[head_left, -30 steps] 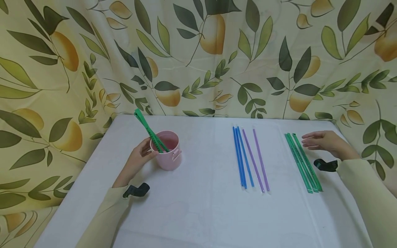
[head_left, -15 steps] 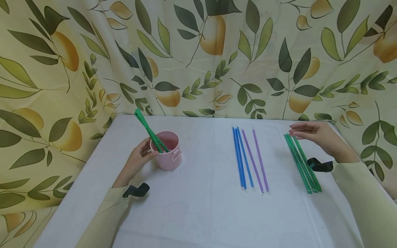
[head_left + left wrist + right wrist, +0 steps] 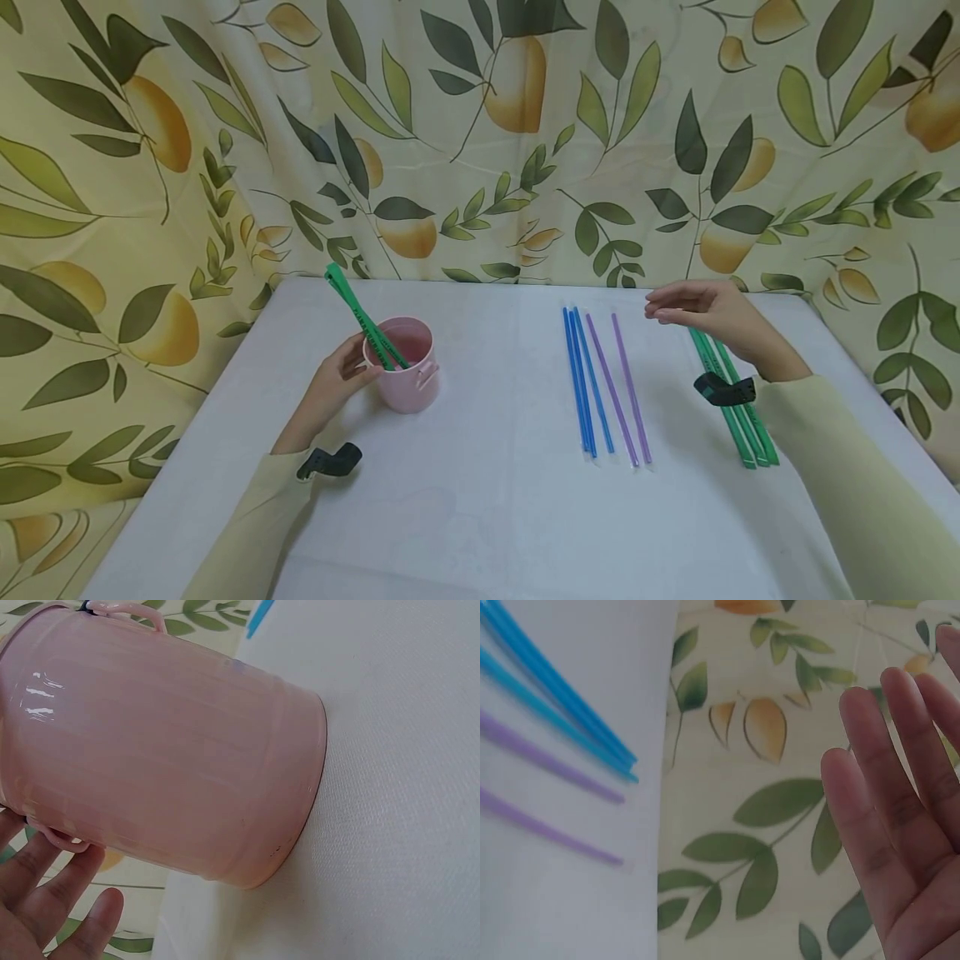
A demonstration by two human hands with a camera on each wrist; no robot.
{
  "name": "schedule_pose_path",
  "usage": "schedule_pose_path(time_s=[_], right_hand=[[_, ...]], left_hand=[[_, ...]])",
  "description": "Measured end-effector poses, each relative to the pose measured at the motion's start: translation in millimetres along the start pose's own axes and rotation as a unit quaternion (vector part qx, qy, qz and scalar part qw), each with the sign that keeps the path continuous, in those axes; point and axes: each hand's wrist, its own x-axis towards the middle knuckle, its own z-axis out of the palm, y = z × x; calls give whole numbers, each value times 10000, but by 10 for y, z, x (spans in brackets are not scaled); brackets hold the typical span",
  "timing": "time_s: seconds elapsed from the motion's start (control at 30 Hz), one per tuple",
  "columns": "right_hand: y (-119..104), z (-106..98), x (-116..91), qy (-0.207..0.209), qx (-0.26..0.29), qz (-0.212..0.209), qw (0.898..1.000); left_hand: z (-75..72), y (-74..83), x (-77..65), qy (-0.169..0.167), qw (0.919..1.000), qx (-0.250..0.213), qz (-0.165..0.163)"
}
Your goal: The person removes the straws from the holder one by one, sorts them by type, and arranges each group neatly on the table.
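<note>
At the left of the head view stands a pink cup [image 3: 408, 392] with small side handles, holding two green wrapped straws [image 3: 352, 300] that lean left. My left hand [image 3: 330, 387] grips its left side by the rim, thumb in front and fingers behind; in the left wrist view those fingers touch a handle. My right hand [image 3: 716, 321] is raised over the table's far right part, holding nothing, fingers relaxed in the right wrist view. Beneath its wrist lie three green wrapped straws [image 3: 750, 433], partly hidden. Left of it are three blue straws [image 3: 575, 379] and two purple straws [image 3: 612, 392].
A white-covered table [image 3: 480, 517] carries everything. Behind it hangs a cloth [image 3: 480, 192] printed with fruit and leaves. Each wrist wears a black camera mount, such as the right one [image 3: 726, 390].
My right hand has moved left and slightly away, from the right side of the green straws, past their far ends, toward the purple straws. The left hand and cup stay put.
</note>
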Motion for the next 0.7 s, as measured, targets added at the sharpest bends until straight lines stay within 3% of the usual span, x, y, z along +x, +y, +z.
schedule_pose_path(time_s=[0.33,0.7], right_hand=[[-232,301,208,-711,-161,-292,9969],[-346,682,399,-1258,415,-289,9908]], left_hand=[[5,-9,10,14,10000,-42,20],[11,5,-6,7,9999,-88,85]])
